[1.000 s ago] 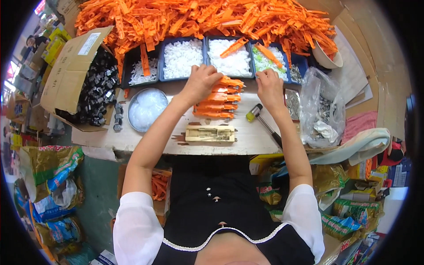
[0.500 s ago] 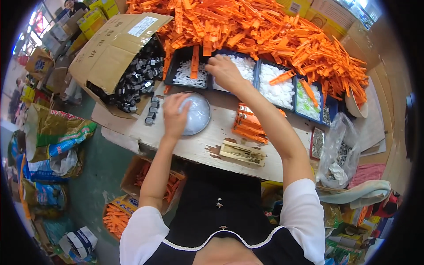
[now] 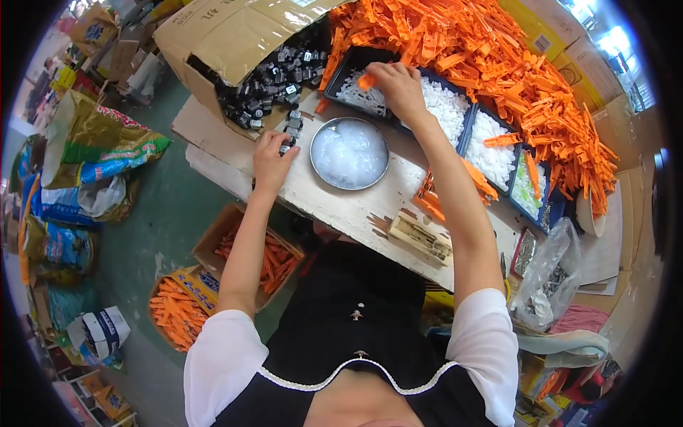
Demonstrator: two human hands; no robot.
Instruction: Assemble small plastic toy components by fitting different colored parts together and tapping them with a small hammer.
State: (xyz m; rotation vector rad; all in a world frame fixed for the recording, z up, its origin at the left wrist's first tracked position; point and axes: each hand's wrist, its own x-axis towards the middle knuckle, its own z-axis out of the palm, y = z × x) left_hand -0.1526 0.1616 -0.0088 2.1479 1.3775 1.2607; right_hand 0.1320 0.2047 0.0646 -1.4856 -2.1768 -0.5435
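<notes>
My left hand (image 3: 272,162) is at the end of a short row of small black-and-silver blocks (image 3: 294,124), its thumb and fingers closed around the nearest block (image 3: 285,149). Over the leftmost dark tray (image 3: 358,91) of small white parts, my right hand (image 3: 400,89) pinches an orange plastic piece (image 3: 367,82). Between my hands stands a round metal dish (image 3: 349,154) with a whitish, translucent, shiny filling. Several orange housings (image 3: 429,198) lie partly under my right forearm, and beside them sits a cream-coloured fixture (image 3: 420,237).
A large heap of orange plastic pieces (image 3: 491,71) covers the back of the table. An open carton (image 3: 228,43) spills black blocks (image 3: 274,82) at the left. More trays (image 3: 491,153) run rightward to a clear plastic bag (image 3: 551,267). Boxes of orange pieces (image 3: 181,313) stand below.
My left hand has moved from over the dish to the row of blocks and closed on one. The right hand has shifted to the leftmost tray and now holds an orange piece. The view has turned.
</notes>
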